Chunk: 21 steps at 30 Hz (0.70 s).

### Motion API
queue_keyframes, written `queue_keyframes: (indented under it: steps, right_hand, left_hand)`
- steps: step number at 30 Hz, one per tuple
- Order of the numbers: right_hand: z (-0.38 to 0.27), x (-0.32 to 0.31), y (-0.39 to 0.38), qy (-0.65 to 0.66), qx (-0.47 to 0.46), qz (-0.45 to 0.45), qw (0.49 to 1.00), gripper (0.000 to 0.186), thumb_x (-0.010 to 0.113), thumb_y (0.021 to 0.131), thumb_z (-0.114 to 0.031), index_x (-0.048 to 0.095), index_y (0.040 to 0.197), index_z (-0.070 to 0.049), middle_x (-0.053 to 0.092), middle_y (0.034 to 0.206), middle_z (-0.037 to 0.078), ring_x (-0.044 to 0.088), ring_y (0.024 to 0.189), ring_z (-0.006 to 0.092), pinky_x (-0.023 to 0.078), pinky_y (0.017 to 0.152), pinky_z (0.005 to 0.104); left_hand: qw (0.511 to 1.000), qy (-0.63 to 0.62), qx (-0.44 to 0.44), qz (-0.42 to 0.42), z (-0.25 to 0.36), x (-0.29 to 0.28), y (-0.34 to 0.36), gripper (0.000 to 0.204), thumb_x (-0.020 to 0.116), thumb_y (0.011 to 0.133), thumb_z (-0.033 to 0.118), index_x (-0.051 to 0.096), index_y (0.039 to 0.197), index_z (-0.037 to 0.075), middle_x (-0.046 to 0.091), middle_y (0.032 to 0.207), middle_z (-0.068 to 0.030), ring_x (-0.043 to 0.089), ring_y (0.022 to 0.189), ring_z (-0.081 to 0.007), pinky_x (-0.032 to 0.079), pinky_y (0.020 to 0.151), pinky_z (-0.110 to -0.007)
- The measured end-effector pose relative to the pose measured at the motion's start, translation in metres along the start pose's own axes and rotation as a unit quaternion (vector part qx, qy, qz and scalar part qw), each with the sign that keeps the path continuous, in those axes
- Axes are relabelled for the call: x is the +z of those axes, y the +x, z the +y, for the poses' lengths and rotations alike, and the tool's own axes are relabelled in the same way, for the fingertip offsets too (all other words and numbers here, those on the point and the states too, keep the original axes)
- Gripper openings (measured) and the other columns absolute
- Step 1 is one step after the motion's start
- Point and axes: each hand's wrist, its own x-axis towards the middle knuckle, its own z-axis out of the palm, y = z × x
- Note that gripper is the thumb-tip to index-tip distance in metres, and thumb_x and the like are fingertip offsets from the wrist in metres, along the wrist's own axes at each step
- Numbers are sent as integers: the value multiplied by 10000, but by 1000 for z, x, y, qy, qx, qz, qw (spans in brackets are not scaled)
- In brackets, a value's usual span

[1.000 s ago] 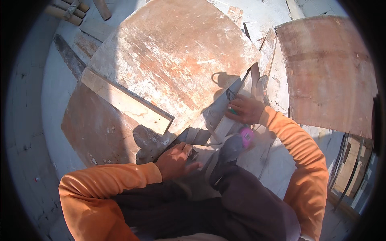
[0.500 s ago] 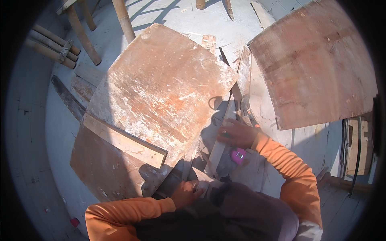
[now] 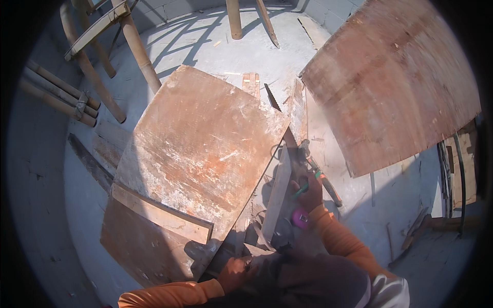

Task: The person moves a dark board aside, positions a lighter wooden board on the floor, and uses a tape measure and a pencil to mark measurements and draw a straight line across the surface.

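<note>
My right hand [image 3: 309, 193] is closed around a thin green stick-like thing [image 3: 300, 191], blurred by motion. It is beside a narrow wooden board [image 3: 278, 192] and a claw hammer with a black and orange handle [image 3: 328, 188]. Just below that hand lies a pink tape measure [image 3: 300, 218]. My left hand [image 3: 236, 272] is curled near my lap, by the end of a short wood piece [image 3: 257, 250]; whatever its fingers grip is hidden. A large, worn plywood sheet [image 3: 200, 128] lies ahead to the left, with a wooden batten [image 3: 159, 213] across its near part.
Another plywood sheet [image 3: 395, 92] stands at the right. A handsaw blade [image 3: 272, 97] pokes out past the near sheet's far corner. Bamboo poles [image 3: 138, 49] rise at the far left, with more poles [image 3: 61, 97] tied together. Scrap wood [image 3: 90, 159] is on the concrete floor [image 3: 205, 56].
My right hand has moved down and toward the hammer's handle, its forearm drawn in closer. The view has tilted, so the sheets sit lower. My left hand stays by the wood piece.
</note>
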Motion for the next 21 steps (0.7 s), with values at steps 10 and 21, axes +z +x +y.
queue_keyframes:
  steps: [10,21]
  right_hand:
    - [21,3,-9,26,88,101,991,270,779,808,-154,638,996,-21,662,877,173,634,793,359,468,853,468]
    - [12,-90,21,-253,-183,148,939,213,773,804,-54,704,998,-2,640,752,128,579,657,302,436,748,422]
  left_hand:
    - [996,82,24,-22,17,-15,4,198,600,943,239,656,1005,59,692,861,-161,667,755,-363,508,663,-485]
    - [986,167,-8,10,76,-58,2,233,607,940,123,608,1136,-3,698,795,-181,709,695,-298,571,626,-388]
